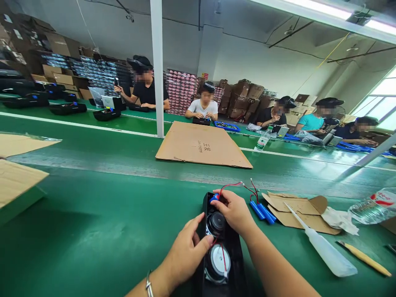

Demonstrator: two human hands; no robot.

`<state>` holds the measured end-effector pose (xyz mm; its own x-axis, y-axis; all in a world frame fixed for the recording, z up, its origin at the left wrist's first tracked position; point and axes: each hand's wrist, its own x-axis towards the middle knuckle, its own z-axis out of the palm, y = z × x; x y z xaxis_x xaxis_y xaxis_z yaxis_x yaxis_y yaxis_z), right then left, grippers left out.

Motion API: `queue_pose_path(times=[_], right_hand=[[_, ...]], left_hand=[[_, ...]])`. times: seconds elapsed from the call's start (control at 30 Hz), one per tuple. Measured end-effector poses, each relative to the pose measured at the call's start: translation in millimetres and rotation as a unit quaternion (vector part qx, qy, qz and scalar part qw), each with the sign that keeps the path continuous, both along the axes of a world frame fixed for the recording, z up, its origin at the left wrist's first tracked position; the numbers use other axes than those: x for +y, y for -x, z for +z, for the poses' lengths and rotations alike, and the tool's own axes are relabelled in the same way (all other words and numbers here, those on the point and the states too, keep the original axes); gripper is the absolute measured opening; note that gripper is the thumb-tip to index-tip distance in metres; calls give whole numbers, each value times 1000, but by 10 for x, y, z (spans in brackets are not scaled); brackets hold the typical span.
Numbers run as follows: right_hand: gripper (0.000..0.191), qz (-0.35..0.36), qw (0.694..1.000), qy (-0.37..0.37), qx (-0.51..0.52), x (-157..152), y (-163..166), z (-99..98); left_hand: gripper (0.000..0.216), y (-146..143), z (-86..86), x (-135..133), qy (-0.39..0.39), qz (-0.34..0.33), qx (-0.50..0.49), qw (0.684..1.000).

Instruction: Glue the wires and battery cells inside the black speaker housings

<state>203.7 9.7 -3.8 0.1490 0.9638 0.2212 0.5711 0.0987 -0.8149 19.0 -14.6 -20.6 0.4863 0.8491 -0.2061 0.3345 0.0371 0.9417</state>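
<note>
A long black speaker housing (237,264) lies before me, its inside facing up. Two round drivers sit in it: a larger silver-backed speaker driver (221,260) near me and a darker driver (217,221) beyond it, with red and black wires. My left hand (187,251) grips the housing's left wall, thumb reaching over between the drivers. At the far end, my right hand (236,210) is closed on a blue battery (214,198) inside the housing; its red wire trails right. Two more blue batteries (262,212) with wired plugs lie beside the right hand.
Right of me lie a cardboard piece (297,210), a white squeeze bottle (329,249), a wooden-handled tool (365,258), crumpled tissue (340,218) and a water bottle (373,205). A flat cardboard sheet (202,144) lies ahead. Several co-workers sit across the green bench (123,222).
</note>
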Motion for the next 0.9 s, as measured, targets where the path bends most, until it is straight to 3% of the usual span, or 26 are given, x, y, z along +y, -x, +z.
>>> queue_pose_path(times=[0.27, 0.5, 0.7, 0.9], right_hand=[[32, -1, 1000, -22, -5, 7, 18, -121], [24, -9, 992, -50, -118, 8, -8, -46], [17, -31, 974, -48, -217, 40, -38, -49], [17, -54, 968, -39, -241, 42, 0, -72]], left_hand=[[72, 16, 38, 0, 26, -1, -5, 1000], [69, 13, -55, 18, 17, 12, -15, 1000], [75, 16, -8, 27, 16, 10, 0, 1000], [76, 28, -31, 11, 16, 4, 6, 1000]])
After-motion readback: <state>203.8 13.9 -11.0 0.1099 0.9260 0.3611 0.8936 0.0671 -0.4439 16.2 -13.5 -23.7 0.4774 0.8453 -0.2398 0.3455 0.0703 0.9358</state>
